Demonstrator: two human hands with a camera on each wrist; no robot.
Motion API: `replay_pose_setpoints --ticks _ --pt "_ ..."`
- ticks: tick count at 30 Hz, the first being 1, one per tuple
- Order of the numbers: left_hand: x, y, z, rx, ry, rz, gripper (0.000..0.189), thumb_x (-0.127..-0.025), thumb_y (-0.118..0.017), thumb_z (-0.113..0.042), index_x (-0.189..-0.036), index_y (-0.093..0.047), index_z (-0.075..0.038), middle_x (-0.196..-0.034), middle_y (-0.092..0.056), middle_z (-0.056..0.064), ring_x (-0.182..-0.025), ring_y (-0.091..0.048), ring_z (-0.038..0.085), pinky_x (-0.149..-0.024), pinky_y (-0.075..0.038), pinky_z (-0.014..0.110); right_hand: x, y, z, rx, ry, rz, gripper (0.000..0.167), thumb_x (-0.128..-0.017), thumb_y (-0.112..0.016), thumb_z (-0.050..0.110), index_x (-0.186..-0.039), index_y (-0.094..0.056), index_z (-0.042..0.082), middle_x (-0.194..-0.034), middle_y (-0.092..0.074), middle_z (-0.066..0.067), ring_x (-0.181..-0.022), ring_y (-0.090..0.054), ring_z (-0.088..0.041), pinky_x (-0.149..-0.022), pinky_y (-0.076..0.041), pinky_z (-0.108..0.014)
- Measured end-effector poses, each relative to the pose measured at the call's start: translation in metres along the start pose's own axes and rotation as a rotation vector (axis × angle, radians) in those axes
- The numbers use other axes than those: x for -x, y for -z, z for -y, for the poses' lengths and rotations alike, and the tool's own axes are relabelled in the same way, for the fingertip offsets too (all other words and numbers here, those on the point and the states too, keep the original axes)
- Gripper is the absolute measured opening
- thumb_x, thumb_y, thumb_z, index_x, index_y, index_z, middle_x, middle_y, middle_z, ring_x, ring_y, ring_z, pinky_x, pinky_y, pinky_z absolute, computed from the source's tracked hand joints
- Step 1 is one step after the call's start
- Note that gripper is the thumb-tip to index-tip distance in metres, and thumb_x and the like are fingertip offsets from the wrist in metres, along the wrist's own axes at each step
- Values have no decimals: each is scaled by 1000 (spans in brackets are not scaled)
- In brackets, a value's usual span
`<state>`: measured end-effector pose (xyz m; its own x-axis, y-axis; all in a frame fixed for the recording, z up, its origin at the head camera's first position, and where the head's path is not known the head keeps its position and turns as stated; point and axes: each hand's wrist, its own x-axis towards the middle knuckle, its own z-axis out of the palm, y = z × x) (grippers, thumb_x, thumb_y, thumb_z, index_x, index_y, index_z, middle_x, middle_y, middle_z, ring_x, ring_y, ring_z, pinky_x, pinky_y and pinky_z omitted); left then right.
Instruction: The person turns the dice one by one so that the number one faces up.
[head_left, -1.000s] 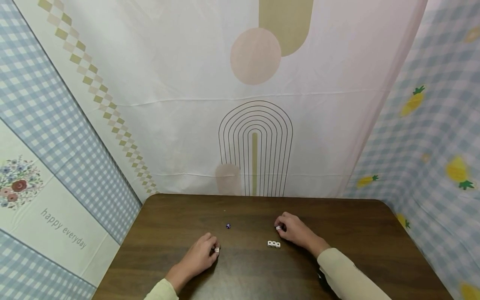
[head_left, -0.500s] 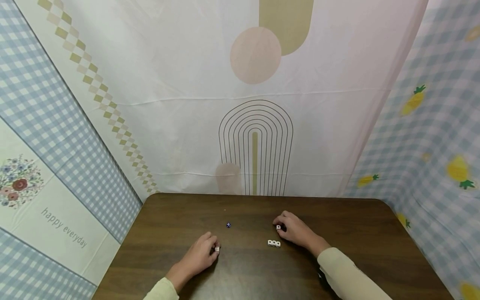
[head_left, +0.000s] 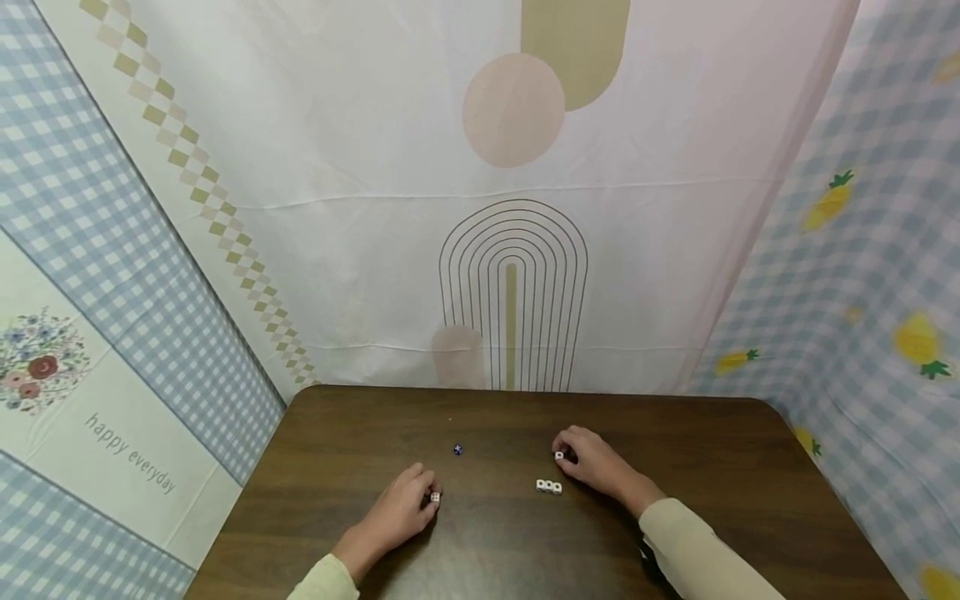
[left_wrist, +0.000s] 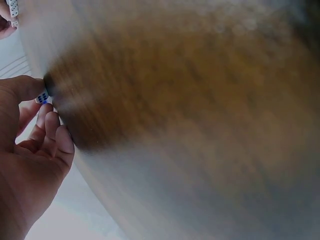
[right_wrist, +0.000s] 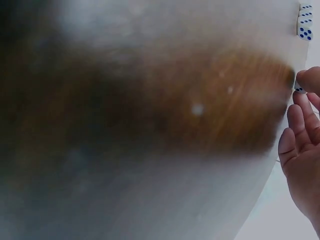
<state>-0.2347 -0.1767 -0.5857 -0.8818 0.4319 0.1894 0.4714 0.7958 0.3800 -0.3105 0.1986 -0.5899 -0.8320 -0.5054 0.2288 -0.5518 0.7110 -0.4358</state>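
Note:
My left hand pinches a white die between thumb and fingers, low at the table. In the left wrist view the same die shows blue pips between the thumb and index fingertips. Over to the right, my right hand holds another white die at its fingertips, a single dark pip facing up. The right wrist view shows that die mostly covered by the thumb. Just in front of this hand, three white dice stand side by side in a row, each with one large pip on top.
A dark blue die with white pips lies alone between the hands, farther back. The brown wooden table ends at a printed white cloth behind it. Checked cloths hang at the left and right.
The die in my right hand has turned: several pips faced up earlier, and a single pip does now. My left hand and the dice row have stayed in place.

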Motion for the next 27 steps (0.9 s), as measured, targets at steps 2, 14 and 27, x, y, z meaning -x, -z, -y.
replay_pose_setpoints --ticks 2,14,27 --pt "0 0 -1 -2 -9 -7 17 -88 -77 -12 -88 -61 -18 -88 -50 -8 -82 -51 7 -72 -48 29 4 3 1 -6 -23 20 9 -92 -75 11 -96 -70 17 -91 -59 8 -84 -55 -6 -73 -51 -27" --pt "0 3 -1 -2 -3 -1 18 -87 -77 -11 -87 -60 -19 -87 -49 -8 -81 -50 7 -71 -47 29 23 11 5 -54 41 77 13 -89 -76 8 -94 -67 17 -89 -59 9 -81 -54 -2 -70 -50 -23" --pt "1 1 -1 -5 -15 -33 19 -86 -78 -9 -86 -61 -17 -86 -49 -8 -81 -50 7 -71 -47 29 35 6 12 -77 108 49 21 -82 -79 3 -95 -66 15 -87 -60 9 -79 -55 -1 -68 -50 -22"
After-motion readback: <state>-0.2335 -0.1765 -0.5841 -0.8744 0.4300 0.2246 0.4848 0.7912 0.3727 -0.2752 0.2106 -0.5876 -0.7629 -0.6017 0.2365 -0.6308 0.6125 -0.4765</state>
